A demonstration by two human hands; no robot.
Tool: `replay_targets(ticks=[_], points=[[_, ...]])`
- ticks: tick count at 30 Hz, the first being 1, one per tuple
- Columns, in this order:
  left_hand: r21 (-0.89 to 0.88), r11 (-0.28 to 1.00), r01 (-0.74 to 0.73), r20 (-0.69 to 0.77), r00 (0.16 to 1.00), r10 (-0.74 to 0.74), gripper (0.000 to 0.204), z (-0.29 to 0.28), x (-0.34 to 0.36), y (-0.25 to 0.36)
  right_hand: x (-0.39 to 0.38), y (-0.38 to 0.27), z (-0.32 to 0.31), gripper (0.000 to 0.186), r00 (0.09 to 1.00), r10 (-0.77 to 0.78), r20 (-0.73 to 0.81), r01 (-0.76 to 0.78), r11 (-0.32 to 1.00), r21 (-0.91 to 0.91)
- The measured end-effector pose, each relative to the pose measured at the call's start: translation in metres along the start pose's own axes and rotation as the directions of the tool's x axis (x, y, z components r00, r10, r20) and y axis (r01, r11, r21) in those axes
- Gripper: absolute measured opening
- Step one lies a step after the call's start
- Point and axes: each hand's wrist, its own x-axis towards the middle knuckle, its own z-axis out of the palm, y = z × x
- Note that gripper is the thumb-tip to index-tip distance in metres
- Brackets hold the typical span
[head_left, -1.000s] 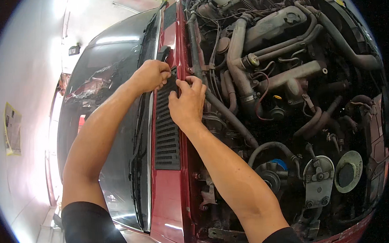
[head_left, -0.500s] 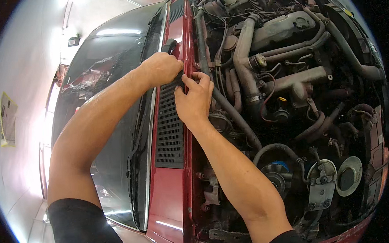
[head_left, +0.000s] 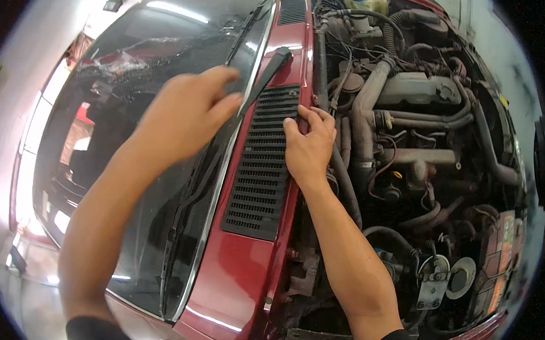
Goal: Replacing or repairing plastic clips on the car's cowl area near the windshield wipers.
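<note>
My left hand (head_left: 185, 116), blurred, is raised over the dark windshield (head_left: 137, 212), thumb and fingers apart, nothing visible in it, left of a black wiper arm (head_left: 270, 71). My right hand (head_left: 311, 145) has fingers curled on the right edge of a slatted black vent grille (head_left: 255, 189) set in the red cowl panel (head_left: 222, 281), its thumb on the slats. A small fastener (head_left: 292, 93) shows near the grille's upper end. The curled fingers partly hide the grille's edge.
The open engine bay (head_left: 418, 157) with hoses and pipes fills the right side. A battery (head_left: 498, 263) sits at lower right, a pale reservoir (head_left: 365, 5) at the top. A second small vent (head_left: 291, 11) is farther up the cowl. A pale wall (head_left: 4, 151) is at left.
My left hand has left the upper end of the grille and moved left over the windshield, its fingers spreading. My right hand stays at the grille's edge. The view has shifted, showing more wiper arm.
</note>
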Motion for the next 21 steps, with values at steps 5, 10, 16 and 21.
replay_targets(ticks=[5,10,16,21], points=[[-0.083,0.994,0.067,0.284,0.958,-0.041,0.031,-0.044,-0.189,0.018,0.002,0.011,0.002,0.032,0.997,-0.059,-0.039,0.058,0.998,-0.023],[-0.383,0.923,-0.033,0.103,0.992,0.078,0.06,0.05,-0.334,0.05,0.004,-0.007,0.007,0.035,0.999,-0.051,-0.006,0.051,0.998,-0.021],[-0.445,0.895,0.021,0.109,0.994,0.03,0.066,0.082,-0.372,0.049,0.066,-0.031,-0.009,0.031,0.872,-0.374,0.316,0.489,0.688,-0.537],[-0.392,0.919,-0.043,0.077,0.994,0.079,0.054,0.087,-0.382,0.039,0.108,-0.063,0.004,0.018,0.657,-0.201,0.726,0.734,0.39,-0.556]])
